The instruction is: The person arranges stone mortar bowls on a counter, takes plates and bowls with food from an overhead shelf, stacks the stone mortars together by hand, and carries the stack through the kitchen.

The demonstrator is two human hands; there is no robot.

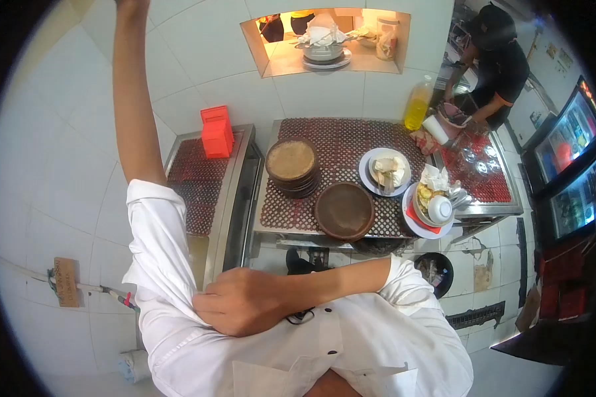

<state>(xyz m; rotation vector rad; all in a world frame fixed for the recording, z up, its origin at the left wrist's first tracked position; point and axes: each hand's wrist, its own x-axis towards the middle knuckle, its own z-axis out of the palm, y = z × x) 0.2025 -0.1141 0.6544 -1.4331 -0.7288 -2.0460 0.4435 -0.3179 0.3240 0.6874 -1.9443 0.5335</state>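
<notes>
My right hand (pixel 242 302) reaches across my chest, its fingers closed on the rolled white sleeve (pixel 159 248) of my left upper arm. My left arm stretches up along the left side of the view, and its hand is cut off by the top edge. Ahead, a stack of round brown clay dishes (pixel 293 162) stands on a perforated mat (pixel 351 135). A single brown dish (pixel 344 210) lies in front of it. To the right are a plate with a bowl and crumpled paper (pixel 389 171), and another plate (pixel 412 225) carrying food scraps, a white bowl (pixel 440 209) and spoons.
A red plastic holder (pixel 216 134) sits on the left counter. A bottle of yellow liquid (pixel 417 106) stands at the back right, near a co-worker (pixel 500 63) bent over a container. Glasses (pixel 480 162) rest on the right mat. A black bin (pixel 436 272) is on the floor.
</notes>
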